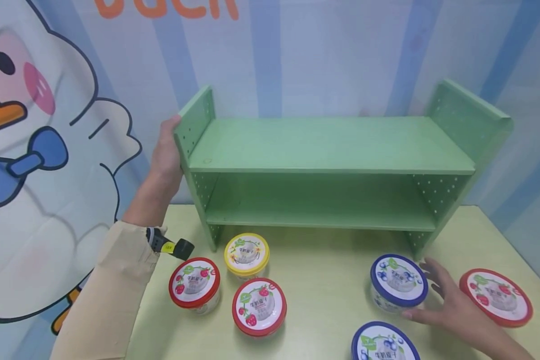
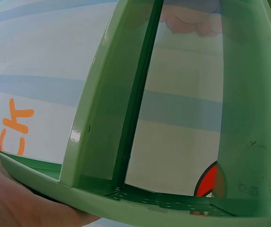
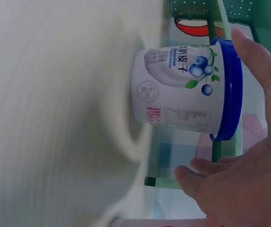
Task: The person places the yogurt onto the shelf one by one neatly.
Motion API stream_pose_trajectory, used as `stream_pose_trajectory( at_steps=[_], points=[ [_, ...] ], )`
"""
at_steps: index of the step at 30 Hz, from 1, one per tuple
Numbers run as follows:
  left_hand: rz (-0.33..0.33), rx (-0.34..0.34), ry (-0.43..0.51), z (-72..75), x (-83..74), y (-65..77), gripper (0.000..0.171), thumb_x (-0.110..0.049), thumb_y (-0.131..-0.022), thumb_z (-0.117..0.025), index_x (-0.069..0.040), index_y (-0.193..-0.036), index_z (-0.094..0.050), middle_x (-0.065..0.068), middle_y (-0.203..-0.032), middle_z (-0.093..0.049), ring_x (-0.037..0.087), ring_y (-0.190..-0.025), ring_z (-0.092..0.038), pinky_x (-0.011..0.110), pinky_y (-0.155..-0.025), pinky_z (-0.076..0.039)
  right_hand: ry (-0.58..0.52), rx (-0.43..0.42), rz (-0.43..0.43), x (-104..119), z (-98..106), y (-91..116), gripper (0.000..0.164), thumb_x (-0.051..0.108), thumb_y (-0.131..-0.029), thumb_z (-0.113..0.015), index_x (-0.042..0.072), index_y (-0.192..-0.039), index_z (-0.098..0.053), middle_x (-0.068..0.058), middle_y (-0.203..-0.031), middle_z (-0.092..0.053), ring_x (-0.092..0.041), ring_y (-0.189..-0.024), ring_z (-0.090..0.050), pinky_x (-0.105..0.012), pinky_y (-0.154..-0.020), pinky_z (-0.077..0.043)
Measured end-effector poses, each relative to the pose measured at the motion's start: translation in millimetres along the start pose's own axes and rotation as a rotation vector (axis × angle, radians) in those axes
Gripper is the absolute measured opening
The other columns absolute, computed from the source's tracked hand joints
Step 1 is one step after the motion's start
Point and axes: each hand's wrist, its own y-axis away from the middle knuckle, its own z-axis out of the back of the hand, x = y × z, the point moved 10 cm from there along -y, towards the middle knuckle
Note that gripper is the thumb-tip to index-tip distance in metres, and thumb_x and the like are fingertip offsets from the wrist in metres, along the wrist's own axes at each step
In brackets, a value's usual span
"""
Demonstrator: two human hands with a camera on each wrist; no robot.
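Note:
My left hand [image 1: 165, 155] holds the left side panel of a green two-tier shelf [image 1: 333, 145], some fingers hidden behind it. In the left wrist view that hand [image 2: 26, 198] lies along the panel's outer side. On the right, a tub with a blue lid and blueberry print [image 1: 398, 280] stands upright on the table. My right hand [image 1: 454, 310] is beside it, thumb and fingers spread apart around its right side. The right wrist view shows the tub [image 3: 178, 90] between the spread thumb and fingers; whether they touch it I cannot tell.
Another blue-lidded tub [image 1: 384, 345] stands at the front. Strawberry tubs with red lids [image 1: 194, 282] [image 1: 259, 306] and a yellow-lidded tub [image 1: 246, 254] stand left of it. One more red-lidded tub [image 1: 496, 297] is at the far right. Behind the shelf hangs a striped duck-print backdrop [image 1: 319, 60].

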Motion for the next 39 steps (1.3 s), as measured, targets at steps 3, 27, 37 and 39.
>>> stream_pose_trajectory(
  at_steps=[3,27,37,39],
  points=[
    [0.01,-0.015,-0.013,1.6,1.7,0.3,0.055,-0.058,-0.101,-0.027,-0.014,-0.11,-0.057,0.013,-0.085,-0.056,0.02,-0.068,-0.054,0.037,-0.078,-0.044,-0.002,0.019,-0.018,-4,-3,0,0.122,0.033,-0.076,-0.086,-0.008,-0.151,0.001,-0.04,-0.145,-0.024,-0.064,-0.126,-0.027,-0.07,-0.094,-0.035],
    [0.05,-0.052,-0.047,5.3,4.6,3.4,0.056,-0.062,-0.1,-0.027,-0.019,-0.12,-0.056,0.014,-0.093,-0.056,0.021,-0.077,-0.054,0.038,-0.085,-0.041,-0.021,0.062,-0.142,-22,-20,-3,0.12,0.042,-0.076,-0.084,-0.008,-0.15,-0.003,-0.042,-0.147,-0.019,-0.061,-0.13,-0.023,-0.072,-0.096,-0.03],
    [0.078,-0.078,-0.039,7.4,5.6,5.7,0.057,-0.064,-0.098,-0.03,-0.02,-0.121,-0.058,0.013,-0.093,-0.056,0.021,-0.076,-0.054,0.038,-0.085,-0.041,-0.009,0.077,-0.237,-30,-26,-4,0.128,0.053,-0.074,-0.082,-0.005,-0.151,0.001,-0.04,-0.147,-0.021,-0.062,-0.13,-0.021,-0.075,-0.094,-0.03],
    [0.079,-0.086,-0.042,8.1,5.5,6.6,0.057,-0.064,-0.098,-0.03,-0.02,-0.12,-0.058,0.012,-0.092,-0.057,0.02,-0.075,-0.054,0.038,-0.085,-0.041,-0.018,0.069,-0.233,-29,-26,-4,0.126,0.052,-0.075,-0.082,-0.006,-0.151,0.0,-0.04,-0.146,-0.023,-0.062,-0.129,-0.023,-0.075,-0.093,-0.03]
  ],
)
